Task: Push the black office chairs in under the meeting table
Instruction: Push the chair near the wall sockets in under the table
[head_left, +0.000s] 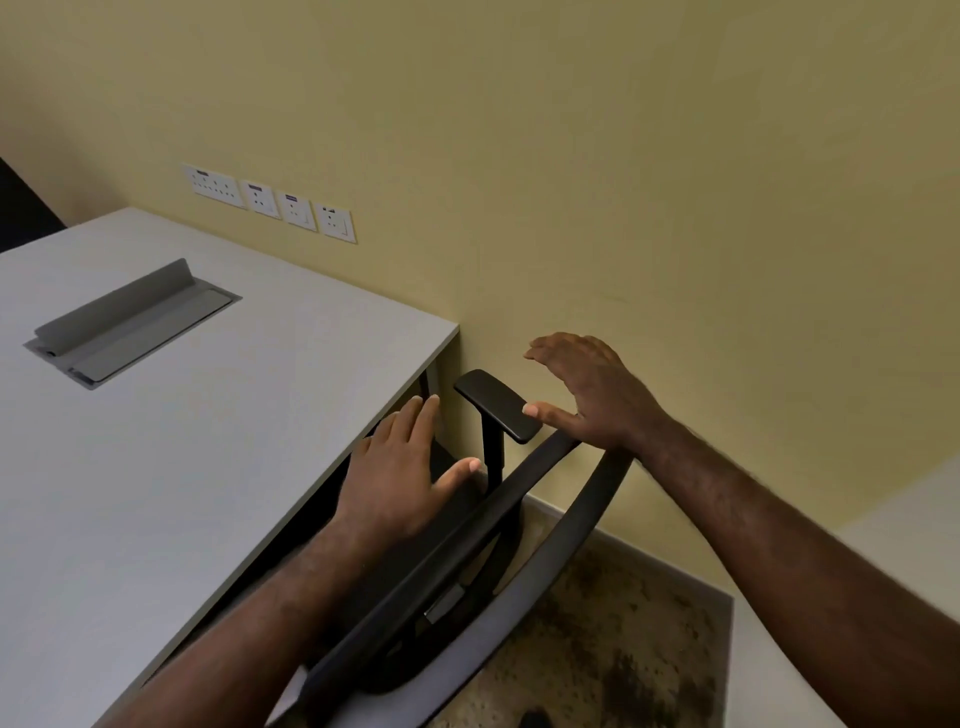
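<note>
Both open hands, left hand (400, 475) and right hand (592, 397), rest ungripping on the chair (519, 525) back (tilted).

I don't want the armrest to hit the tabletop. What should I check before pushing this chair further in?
1. Left hand on the black office chair's curved backrest: cannot tell, open, no grip.
2. Right hand gripping: not ok, open, heel on the frame.
3. Black padded armrest clear of the grey meeting table's corner: ok, beside it.
4. Armrest height against tabletop: cannot tell.
5. Castors free on the carpet: cannot tell, hidden.
</note>
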